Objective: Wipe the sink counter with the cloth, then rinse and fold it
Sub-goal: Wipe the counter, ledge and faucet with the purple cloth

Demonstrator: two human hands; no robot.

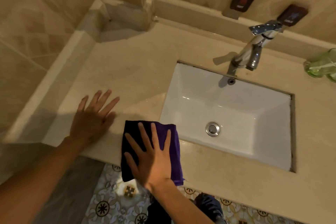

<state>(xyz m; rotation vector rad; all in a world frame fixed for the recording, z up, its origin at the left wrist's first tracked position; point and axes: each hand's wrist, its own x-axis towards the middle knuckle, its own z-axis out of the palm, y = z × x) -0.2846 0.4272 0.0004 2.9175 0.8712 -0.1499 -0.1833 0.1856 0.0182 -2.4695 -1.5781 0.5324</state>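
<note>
Right hand (154,158) flat on purple cloth (173,143); left hand (92,120) flat on counter (127,71)

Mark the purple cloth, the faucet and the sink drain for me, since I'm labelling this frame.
purple cloth (173,143): head view, bare right part beside the hand.
faucet (251,52): head view, middle of the chrome body.
sink drain (212,128): head view, centre of the metal stopper.

green glass (322,63): cut by right edge | cloth (169,143): middle hidden under right hand (152,158) | two dark wall plaques (242,0): markings too blurred to read | dark shoe (209,203): partly hidden behind near counter (127,71) edge
</note>
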